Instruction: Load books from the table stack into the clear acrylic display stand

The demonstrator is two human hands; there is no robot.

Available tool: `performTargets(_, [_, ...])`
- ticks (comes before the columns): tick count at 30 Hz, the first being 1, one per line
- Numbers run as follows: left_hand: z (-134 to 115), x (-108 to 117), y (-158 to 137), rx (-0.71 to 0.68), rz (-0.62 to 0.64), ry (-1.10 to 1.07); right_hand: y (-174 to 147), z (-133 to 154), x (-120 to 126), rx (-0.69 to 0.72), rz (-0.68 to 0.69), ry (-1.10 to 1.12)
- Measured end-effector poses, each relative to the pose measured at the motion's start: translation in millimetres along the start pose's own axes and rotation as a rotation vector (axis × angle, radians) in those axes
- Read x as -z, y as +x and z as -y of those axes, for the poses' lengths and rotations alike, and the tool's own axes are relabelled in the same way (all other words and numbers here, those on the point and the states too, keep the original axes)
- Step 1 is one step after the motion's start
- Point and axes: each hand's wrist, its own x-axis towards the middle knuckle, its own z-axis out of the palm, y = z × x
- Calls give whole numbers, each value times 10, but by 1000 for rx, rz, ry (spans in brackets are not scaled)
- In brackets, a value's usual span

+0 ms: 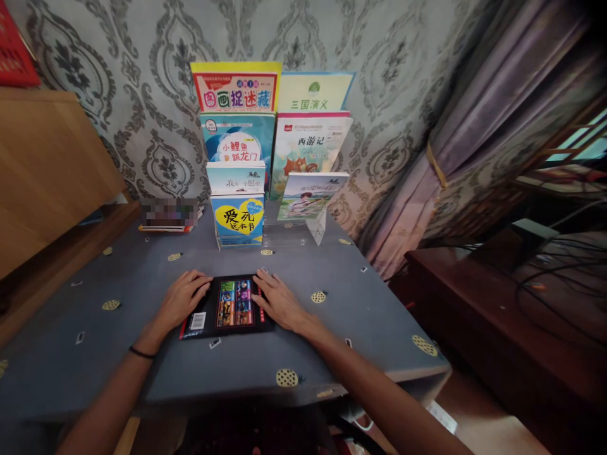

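A dark book (232, 303) with a grid of small colour pictures and a white barcode on its cover lies flat before me. My left hand (184, 299) rests at its left edge, fingers stretched out over the upper corner. On the other side my right hand (281, 300) lies flat along the right edge, fingers spread on the cover. Neither hand is wrapped round the book. Behind it a clear stand (318, 229) holds several upright books in two columns, among them a blue book with a yellow heart (239, 218) and a green-and-white book (310, 196).
Under everything is a grey tablecloth (156, 278) with a pineapple print. A small pile of books (171, 216) lies at the back left beside a wooden cabinet (57, 170). A gathered curtain (441, 145) and a dark red desk (474, 303) with cables stand on the right.
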Motion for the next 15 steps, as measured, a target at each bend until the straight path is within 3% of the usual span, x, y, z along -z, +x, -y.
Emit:
performTargets(5, [0,1,-1,3,-11,5,-50,-74,39,10,-18,65])
performTargets(9, [14,0,1,2,-3,7,-275,-143,121,48,-42,118])
performTargets(15, [16,9,9,4,5,8,-601,-125,224,139,45,31])
